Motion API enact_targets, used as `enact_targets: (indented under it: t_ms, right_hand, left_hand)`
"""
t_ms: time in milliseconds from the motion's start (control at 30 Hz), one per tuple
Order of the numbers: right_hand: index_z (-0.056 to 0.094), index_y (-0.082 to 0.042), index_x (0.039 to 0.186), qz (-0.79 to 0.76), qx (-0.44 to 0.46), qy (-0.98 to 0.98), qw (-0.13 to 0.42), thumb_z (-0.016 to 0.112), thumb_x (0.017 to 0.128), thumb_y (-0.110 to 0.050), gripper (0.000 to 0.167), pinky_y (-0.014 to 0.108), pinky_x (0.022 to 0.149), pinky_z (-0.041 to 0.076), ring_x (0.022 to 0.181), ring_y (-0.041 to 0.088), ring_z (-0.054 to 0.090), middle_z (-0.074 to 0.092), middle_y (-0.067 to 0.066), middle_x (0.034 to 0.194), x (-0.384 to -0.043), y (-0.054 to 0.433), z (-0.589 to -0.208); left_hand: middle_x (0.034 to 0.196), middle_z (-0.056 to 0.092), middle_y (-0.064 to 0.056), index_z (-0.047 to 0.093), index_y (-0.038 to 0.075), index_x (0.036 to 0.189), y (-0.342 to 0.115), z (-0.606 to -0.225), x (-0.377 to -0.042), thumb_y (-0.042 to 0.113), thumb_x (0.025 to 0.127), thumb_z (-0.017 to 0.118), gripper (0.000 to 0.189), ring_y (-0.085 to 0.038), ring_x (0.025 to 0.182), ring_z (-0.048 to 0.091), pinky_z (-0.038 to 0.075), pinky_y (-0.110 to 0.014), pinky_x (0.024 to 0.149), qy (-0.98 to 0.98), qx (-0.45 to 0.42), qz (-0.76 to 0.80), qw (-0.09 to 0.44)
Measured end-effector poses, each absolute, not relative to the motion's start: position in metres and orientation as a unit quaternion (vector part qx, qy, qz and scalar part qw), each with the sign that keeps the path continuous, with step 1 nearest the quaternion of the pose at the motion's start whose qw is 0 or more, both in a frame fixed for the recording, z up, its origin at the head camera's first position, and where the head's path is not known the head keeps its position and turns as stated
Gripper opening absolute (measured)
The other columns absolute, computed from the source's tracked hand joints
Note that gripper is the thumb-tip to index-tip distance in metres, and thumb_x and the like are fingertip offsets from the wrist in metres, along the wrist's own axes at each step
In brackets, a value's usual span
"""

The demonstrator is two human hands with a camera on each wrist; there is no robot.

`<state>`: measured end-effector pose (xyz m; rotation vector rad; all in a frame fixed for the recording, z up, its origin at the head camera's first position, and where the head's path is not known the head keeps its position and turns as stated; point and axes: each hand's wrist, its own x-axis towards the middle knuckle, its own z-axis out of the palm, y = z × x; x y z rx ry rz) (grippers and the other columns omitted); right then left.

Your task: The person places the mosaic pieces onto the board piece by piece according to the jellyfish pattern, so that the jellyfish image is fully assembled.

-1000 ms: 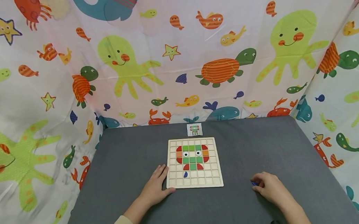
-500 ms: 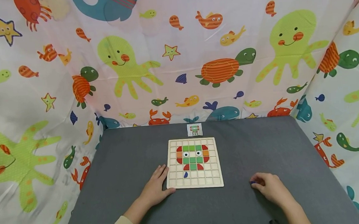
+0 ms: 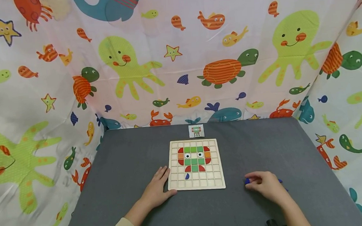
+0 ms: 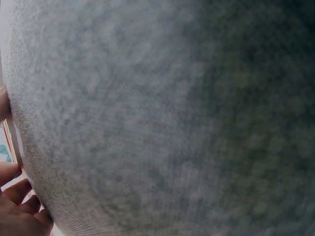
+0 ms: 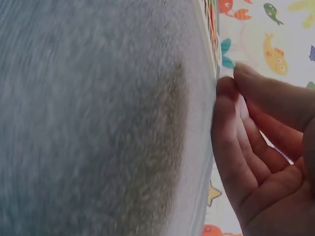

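Note:
A square wooden grid board (image 3: 217,175) lies mid-table, with red, green and orange tiles forming a shape and two eye tiles in it. One blue rounded tile (image 3: 187,176) sits in a cell of a lower row. My left hand (image 3: 156,189) rests at the board's left edge, thumb at the lower left corner, fingers spread along the side. To the right of the board, my right hand (image 3: 266,184) pinches a small blue piece (image 3: 247,181) between thumb and fingertips. Beside that hand, other blue pieces (image 3: 280,181) show on the table, partly hidden behind it.
A small printed card (image 3: 196,131) with a similar coloured pattern lies behind the board. The grey table (image 3: 132,144) is bordered at the back and sides by a curtain (image 3: 179,92) with sea animals. A dark wrist camera (image 3: 273,225) shows under the right forearm.
My right hand has moved a little left toward the board with the blue piece, uncovering other blue pieces behind it. The left hand and the board have stayed in place.

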<state>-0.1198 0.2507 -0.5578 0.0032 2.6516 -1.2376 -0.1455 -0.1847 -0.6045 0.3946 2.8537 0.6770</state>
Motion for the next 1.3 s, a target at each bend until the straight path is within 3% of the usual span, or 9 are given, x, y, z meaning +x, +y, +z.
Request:
enact_targets:
  t_ms: [300,667,933,1300]
  right_hand:
    - [0.078,-0.009,0.097,-0.421,-0.027,0.903,0.081,0.082,0.085,-0.012,0.013,0.023,0.063,0.054,0.074,0.008,0.068,0.075,0.000,0.086,-0.130,0.234,-0.564]
    - [0.077,-0.003,0.108,-0.492,-0.072,0.860,0.116,0.076,0.091,-0.019,0.023,0.025,0.065,0.056,0.077,0.012,0.069,0.076,0.006,0.096,-0.143,0.212,-0.564]
    - [0.076,-0.005,0.110,-0.502,-0.098,0.847,0.140,0.075,0.092,-0.022,0.025,0.023,0.062,0.050,0.072,0.011,0.060,0.075,0.004,0.097,-0.155,0.187,-0.565]
    - [0.077,-0.006,0.109,-0.511,-0.133,0.835,0.154,0.074,0.093,-0.023,0.023,0.021,0.063,0.048,0.075,0.013,0.060,0.076,0.006,0.099,-0.172,0.154,-0.573]
  left_hand:
    - [0.166,0.029,-0.010,0.034,0.011,0.159,-0.185,-0.606,-0.145,0.056,0.084,0.076,0.096,-0.031,0.155,0.021,0.036,-0.053,0.115,0.963,0.132,0.219,0.090]
    - [0.166,0.029,-0.010,0.033,0.011,0.159,-0.185,-0.605,-0.144,0.055,0.085,0.075,0.096,-0.031,0.155,0.020,0.035,-0.053,0.116,0.963,0.130,0.218,0.095]
    - [0.166,0.029,-0.010,0.033,0.010,0.159,-0.185,-0.605,-0.144,0.055,0.085,0.076,0.097,-0.032,0.155,0.021,0.036,-0.054,0.116,0.964,0.133,0.210,0.093]
    - [0.166,0.029,-0.010,0.034,0.011,0.159,-0.185,-0.604,-0.145,0.056,0.084,0.075,0.097,-0.031,0.155,0.021,0.036,-0.053,0.116,0.963,0.131,0.217,0.094]
